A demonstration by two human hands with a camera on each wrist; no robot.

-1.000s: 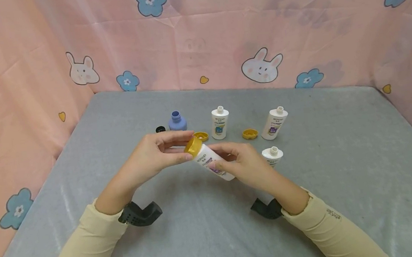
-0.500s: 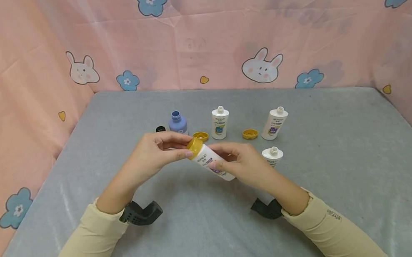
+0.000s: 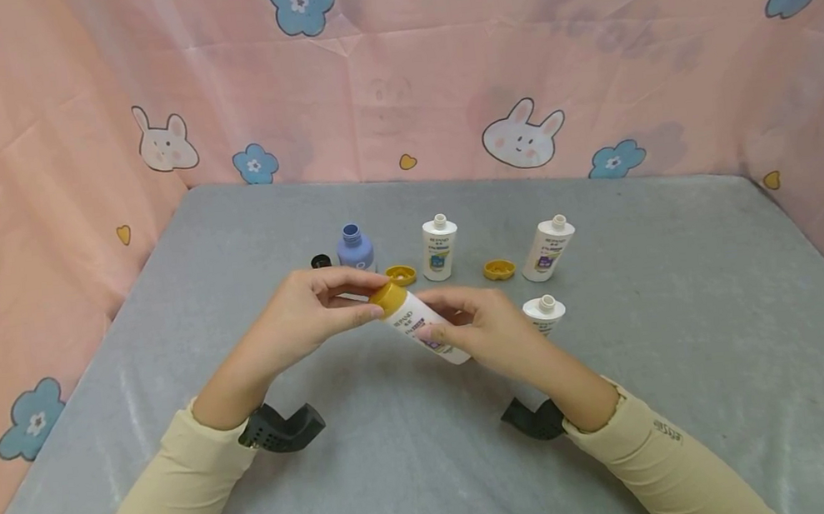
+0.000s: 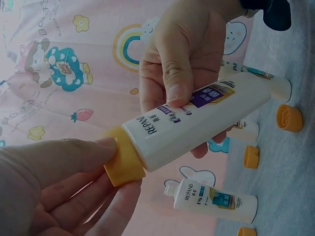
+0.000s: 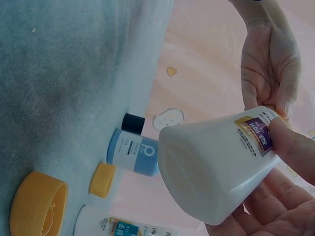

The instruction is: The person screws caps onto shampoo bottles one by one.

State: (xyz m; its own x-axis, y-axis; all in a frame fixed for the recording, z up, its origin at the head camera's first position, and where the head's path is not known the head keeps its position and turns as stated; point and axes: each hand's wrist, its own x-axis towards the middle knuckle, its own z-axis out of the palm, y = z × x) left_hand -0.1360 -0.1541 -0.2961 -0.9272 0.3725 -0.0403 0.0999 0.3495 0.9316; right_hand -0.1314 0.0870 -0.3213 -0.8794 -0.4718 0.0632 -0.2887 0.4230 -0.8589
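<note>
A white shampoo bottle (image 3: 413, 321) is held tilted above the table, its gold cap (image 3: 389, 300) at the upper left end. Thumb and fingers of my left hand (image 3: 308, 308) pinch that cap, which sits against the bottle's top. My right hand (image 3: 493, 324) grips the bottle's body, thumb on the front near the purple label and fingers behind. In the left wrist view, the cap (image 4: 124, 156) meets the shoulder of the bottle (image 4: 197, 123). The bottle's flat base (image 5: 189, 172) faces the right wrist camera, where the cap is mostly hidden.
Behind my hands stand uncapped white bottles (image 3: 437, 250), (image 3: 549, 249) and a blue bottle (image 3: 356, 250). Another uncapped white bottle (image 3: 542, 310) is partly behind my right hand. Gold caps (image 3: 401, 276), (image 3: 499, 270) and a black cap (image 3: 320, 261) lie among them on the grey table (image 3: 375, 479).
My left fingers have shifted slightly on the gold cap, and the cap looks turned a little. The bottle and my right hand keep nearly the same place.
</note>
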